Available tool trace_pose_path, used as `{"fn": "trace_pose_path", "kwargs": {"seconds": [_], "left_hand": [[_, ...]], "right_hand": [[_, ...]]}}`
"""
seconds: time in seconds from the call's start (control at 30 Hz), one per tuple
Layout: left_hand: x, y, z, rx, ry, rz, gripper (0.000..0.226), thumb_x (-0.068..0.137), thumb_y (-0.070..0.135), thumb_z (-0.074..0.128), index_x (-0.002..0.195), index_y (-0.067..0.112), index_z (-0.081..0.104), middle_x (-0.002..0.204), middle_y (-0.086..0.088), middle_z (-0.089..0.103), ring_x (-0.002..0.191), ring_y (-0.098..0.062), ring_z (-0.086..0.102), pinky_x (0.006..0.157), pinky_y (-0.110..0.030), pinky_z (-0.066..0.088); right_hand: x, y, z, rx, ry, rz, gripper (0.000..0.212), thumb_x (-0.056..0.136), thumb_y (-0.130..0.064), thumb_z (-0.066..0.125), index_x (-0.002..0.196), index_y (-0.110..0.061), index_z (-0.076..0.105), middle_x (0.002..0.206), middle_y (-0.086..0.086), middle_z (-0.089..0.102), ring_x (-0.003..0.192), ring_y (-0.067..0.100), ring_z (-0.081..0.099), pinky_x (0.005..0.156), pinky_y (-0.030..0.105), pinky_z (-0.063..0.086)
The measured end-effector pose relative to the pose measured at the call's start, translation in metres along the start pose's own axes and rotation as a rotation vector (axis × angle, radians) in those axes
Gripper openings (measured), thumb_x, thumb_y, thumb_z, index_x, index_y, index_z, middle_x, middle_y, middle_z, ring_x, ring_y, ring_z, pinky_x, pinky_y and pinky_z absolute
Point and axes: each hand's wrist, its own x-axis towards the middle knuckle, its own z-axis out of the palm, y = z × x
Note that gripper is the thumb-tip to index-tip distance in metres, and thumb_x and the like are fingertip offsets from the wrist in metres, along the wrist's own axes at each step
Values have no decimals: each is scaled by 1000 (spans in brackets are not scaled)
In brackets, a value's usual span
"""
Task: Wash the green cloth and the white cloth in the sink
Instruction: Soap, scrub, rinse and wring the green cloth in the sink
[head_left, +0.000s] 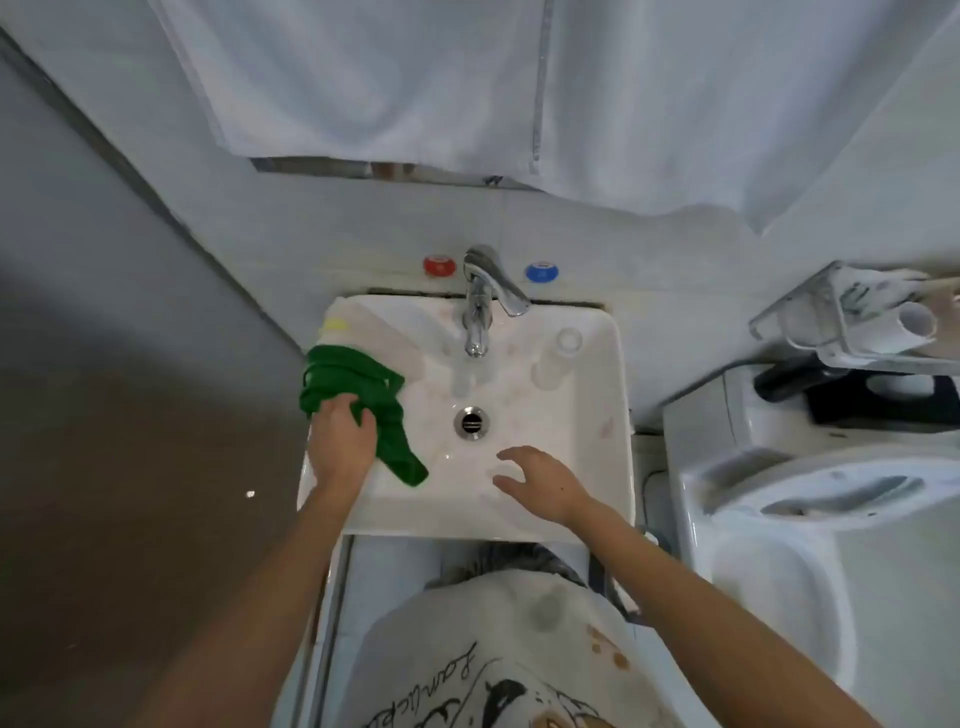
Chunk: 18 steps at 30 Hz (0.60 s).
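The left hand (340, 441) has its fingers (363, 418) clamped on the green cloth (363, 395), which is bunched over the sink's (597, 467) rim at nine o'clock, one end trailing into the basin. The white cloth (384, 338) lies on the rim at ten o'clock, partly under the green one. The right hand (540, 483) hovers at five o'clock of the drain (471, 423), fingers apart, holding nothing. The tap (480, 296) stands at twelve o'clock.

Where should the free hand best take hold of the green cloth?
Probably the loose tail of the green cloth, which hangs into the sink below the left hand. The open right hand can come from the right, across the basin.
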Motion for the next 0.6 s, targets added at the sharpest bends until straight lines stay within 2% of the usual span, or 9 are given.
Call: {"fn": "trace_pose_path", "kwargs": {"seconds": [0.1,0.27,0.43,0.53,0.6], "left_hand": [[23,-6,-8,42,94,-152,36,92,19,52,123,2,52,118,-22,53,109,-36,51,86,-47,46],[54,-22,-6,60,12,-291,54,91,31,56,131,-3,40,127,-28,46,118,-42,44,94,-52,41],[84,-38,-12,-162,-85,-423,76,90,51,53,147,8,25,146,-20,36,131,-39,38,106,-50,33],[107,-60,-7,-310,-156,-522,75,81,60,59,131,5,49,129,-22,54,114,-39,54,99,-53,42],[114,-70,-5,-364,-161,-516,57,80,47,68,111,0,61,110,-23,63,99,-38,61,91,-52,49]], "right_hand": [[16,1,-12,-6,1,-20,47,98,-40,50,140,-19,45,146,1,45,132,19,43,106,27,31],[35,1,-23,-30,-16,-35,45,98,-39,51,138,-20,48,143,-2,48,127,17,48,101,23,32],[40,2,-20,-41,-29,-8,43,98,-40,51,137,-22,49,142,-4,48,125,15,49,94,20,32],[42,0,-15,-21,-37,23,43,98,-39,50,137,-22,49,143,-4,48,126,15,49,97,21,34],[46,-6,-10,-12,-37,44,43,98,-39,50,137,-22,49,142,-3,48,125,16,50,98,23,34]]}}
